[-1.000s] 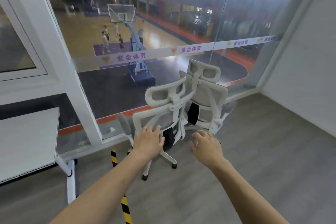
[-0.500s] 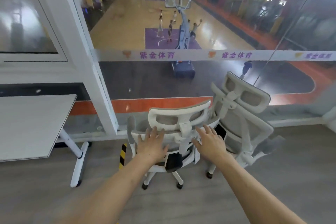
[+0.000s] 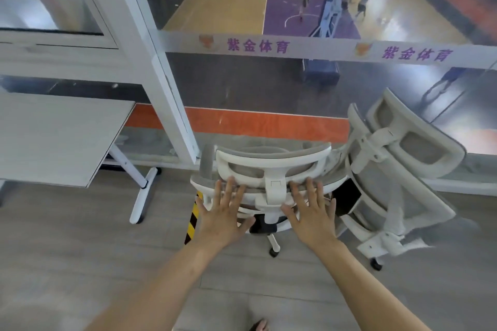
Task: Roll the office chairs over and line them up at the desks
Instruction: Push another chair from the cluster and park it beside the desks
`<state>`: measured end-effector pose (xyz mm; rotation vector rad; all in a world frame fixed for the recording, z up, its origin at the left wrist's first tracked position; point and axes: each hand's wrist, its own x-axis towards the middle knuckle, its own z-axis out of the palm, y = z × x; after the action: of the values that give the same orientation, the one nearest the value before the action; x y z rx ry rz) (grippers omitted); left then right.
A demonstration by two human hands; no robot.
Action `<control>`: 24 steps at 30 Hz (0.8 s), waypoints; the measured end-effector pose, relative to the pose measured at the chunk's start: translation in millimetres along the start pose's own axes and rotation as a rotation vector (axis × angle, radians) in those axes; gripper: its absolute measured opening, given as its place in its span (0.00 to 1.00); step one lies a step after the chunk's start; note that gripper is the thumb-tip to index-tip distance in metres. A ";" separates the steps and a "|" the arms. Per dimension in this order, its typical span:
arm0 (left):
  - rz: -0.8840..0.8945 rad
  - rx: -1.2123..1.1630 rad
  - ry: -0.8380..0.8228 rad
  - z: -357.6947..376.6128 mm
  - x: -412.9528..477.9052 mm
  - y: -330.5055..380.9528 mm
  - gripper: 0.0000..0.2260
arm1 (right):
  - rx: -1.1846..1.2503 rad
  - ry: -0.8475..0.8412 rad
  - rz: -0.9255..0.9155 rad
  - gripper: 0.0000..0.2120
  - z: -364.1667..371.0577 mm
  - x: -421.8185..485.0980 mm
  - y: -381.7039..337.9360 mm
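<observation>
Bench (image 3: 53, 137), white top, at far left, its right corner near the window post (image 3: 161, 75). Hazard tape (image 3: 193, 216), yellow and black, on the floor (image 3: 80, 250). My left grip (image 3: 223, 217), released, fingers (image 3: 231, 188) spread flat on the backrest (image 3: 255, 191) of the near chair (image 3: 274, 166), which stands on the floor by the glass wall (image 3: 269, 88). My right grip (image 3: 313, 219), likewise released, on the same backrest. Second chair (image 3: 403, 158) just beside, at right.

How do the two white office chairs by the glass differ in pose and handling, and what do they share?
The nearer chair shows its back squarely, headrest level; the farther chair is turned aslant. The left hand and right hand spread over the nearer chair's back; none reaches the farther chair. The nearer chair stands closer to the desk than the farther chair. Both have white frames, grey mesh, castors.
</observation>
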<state>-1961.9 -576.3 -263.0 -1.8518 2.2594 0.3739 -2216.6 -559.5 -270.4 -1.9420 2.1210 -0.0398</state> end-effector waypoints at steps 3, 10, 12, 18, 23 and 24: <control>-0.008 -0.016 -0.020 -1.8 -6.1 -3.9 0.38 | 0.025 -0.014 -0.002 0.32 -0.8 -7.6 -4.0; -0.065 -0.098 -0.039 4.4 -57.3 -27.5 0.35 | 0.059 -0.085 -0.023 0.33 4.7 -54.5 -36.5; -0.091 -0.121 -0.033 11.8 -81.7 -39.7 0.35 | 0.060 -0.099 -0.045 0.33 9.5 -76.5 -51.9; -0.201 -0.146 -0.031 34.1 -174.9 -82.9 0.34 | 0.031 -0.167 -0.150 0.32 26.5 -151.0 -103.4; -0.306 -0.196 -0.009 66.2 -271.9 -113.8 0.34 | -0.016 -0.223 -0.270 0.31 42.3 -224.3 -142.6; -0.323 -0.215 -0.010 72.9 -293.0 -118.0 0.34 | -0.032 -0.233 -0.292 0.31 45.4 -239.5 -149.7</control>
<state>-1788.9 -302.4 -250.3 -2.2684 1.9287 0.5857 -2044.5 -332.7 -242.8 -2.1420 1.6915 0.1576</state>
